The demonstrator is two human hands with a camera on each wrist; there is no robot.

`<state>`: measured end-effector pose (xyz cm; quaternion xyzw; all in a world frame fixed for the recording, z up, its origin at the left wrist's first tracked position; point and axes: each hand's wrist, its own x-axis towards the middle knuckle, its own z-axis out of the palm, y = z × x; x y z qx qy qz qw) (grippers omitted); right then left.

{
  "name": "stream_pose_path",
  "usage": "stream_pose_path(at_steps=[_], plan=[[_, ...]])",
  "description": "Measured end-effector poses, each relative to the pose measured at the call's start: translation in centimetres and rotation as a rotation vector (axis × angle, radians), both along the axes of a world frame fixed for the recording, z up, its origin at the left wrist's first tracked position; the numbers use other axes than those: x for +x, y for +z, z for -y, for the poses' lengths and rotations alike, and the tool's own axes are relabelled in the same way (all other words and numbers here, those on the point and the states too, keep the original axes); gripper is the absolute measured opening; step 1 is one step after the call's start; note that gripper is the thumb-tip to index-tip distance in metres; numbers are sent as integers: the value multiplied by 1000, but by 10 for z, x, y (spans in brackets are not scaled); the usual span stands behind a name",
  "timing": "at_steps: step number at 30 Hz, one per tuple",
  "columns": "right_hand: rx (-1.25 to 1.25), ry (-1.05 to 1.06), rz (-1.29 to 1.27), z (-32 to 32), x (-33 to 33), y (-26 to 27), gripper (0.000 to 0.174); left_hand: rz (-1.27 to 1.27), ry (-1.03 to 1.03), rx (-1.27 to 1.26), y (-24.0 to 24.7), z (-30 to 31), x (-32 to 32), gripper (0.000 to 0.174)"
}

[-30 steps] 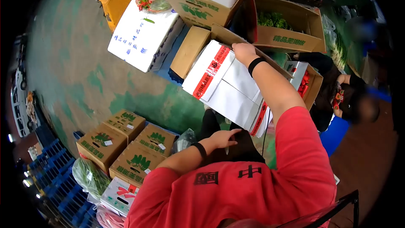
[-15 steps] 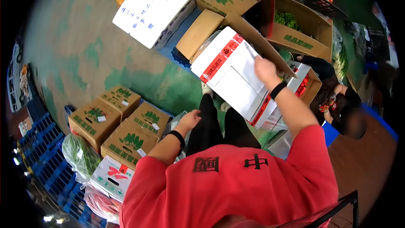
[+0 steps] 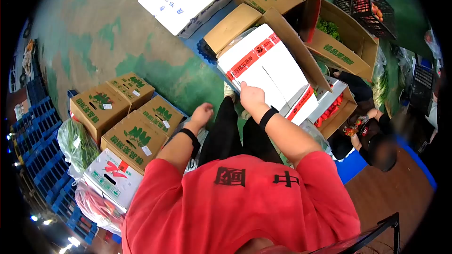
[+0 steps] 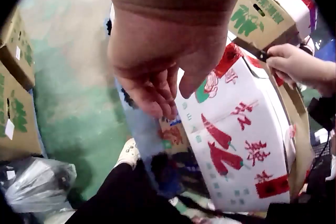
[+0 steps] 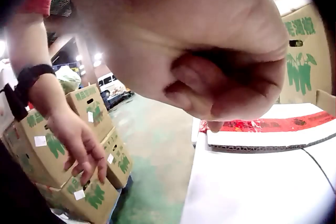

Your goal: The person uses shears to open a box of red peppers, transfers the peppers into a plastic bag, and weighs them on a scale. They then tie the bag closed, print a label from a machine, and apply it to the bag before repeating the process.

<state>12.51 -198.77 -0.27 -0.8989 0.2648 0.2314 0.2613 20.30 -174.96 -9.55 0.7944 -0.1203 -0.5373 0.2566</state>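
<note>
Cartons with green pepper prints sit stacked around 9 o'clock on my head feed, with a clear bag of greens by them and a white pepper-print box at 8. White foam box is up at 11. Next comes my left hand, just left of centre: released, fingers loosely bent, hanging over green floor and not on anything. Then my right hand, just above centre towards 1. It's clenched, knuckles up, right at the near left edge of the white box, by the end of the red tape. Left wrist cam has a small dark bit by those fingers, but I can't tell if it's held. That white box is at 1 o'clock, tilted beside a raised brown flap. Further right: open carton with greens at 2, black crate beyond it, red peppers at 3.
</note>
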Motion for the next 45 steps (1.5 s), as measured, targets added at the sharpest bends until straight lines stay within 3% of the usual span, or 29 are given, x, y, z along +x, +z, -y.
stream_pose_path(at_steps=[8,10,11,13,17,20,24,25,26,27,28,29,30,31,32,36,39,40,41,42,43,45], plan=[[23,-5,-82,-14,-60,6,10,56,207,-243,53,96,57,25],[-2,-28,-92,-13,-91,12,10,399,-75,-221,73,113,58,28],[0,-39,-113,-14,-106,22,10,389,-87,-227,81,126,58,28],[-39,-45,-202,-19,-142,33,9,940,-385,-352,90,150,48,42],[-103,-100,-334,-23,-181,60,9,954,-689,-404,82,200,24,75],[-118,-209,-358,-19,-206,76,10,1001,-818,-324,69,225,11,79],[-144,-367,-343,-13,-232,97,11,1034,-932,-223,85,249,4,63],[-157,-450,-309,-14,-239,95,14,1152,-924,-485,71,248,11,53],[-154,-474,-302,-16,-243,96,14,930,-898,-297,102,262,19,44],[-154,-528,-285,-18,-247,97,14,926,-836,-81,123,266,29,39],[-154,-581,-267,-21,-251,97,15,951,-759,-94,127,265,50,37],[-154,-607,-257,-22,-255,96,15,1214,-685,-464,116,260,82,38],[-153,-650,-228,-25,-259,94,16,1228,-691,-557,116,263,110,44],[-152,-695,-201,-28,-263,93,16,1371,-750,-426,125,259,120,46],[-157,-726,-198,-29,-265,92,16,1521,-822,-282,105,255,131,46],[-171,-881,-108,-26,-269,96,17,1433,-824,-405,88,276,77,45],[-242,-948,-65,-25,-276,93,18,1301,-1099,-702,84,280,24,37],[-294,-955,-39,-21,-278,88,18,1082,-1225,-615,91,280,6,36],[-289,-981,-9,-23,-281,88,19,731,-1165,-517,76,280,-10,25],[-279,-992,-34,-29,-287,80,18,697,-1301,-486,34,270,-14,21],[-269,-998,-44,-34,-294,74,18,743,-1328,-412,24,267,-29,25],[-238,-1055,-91,-39,-308,64,17,865,-1297,-312,28,271,-50,12]])
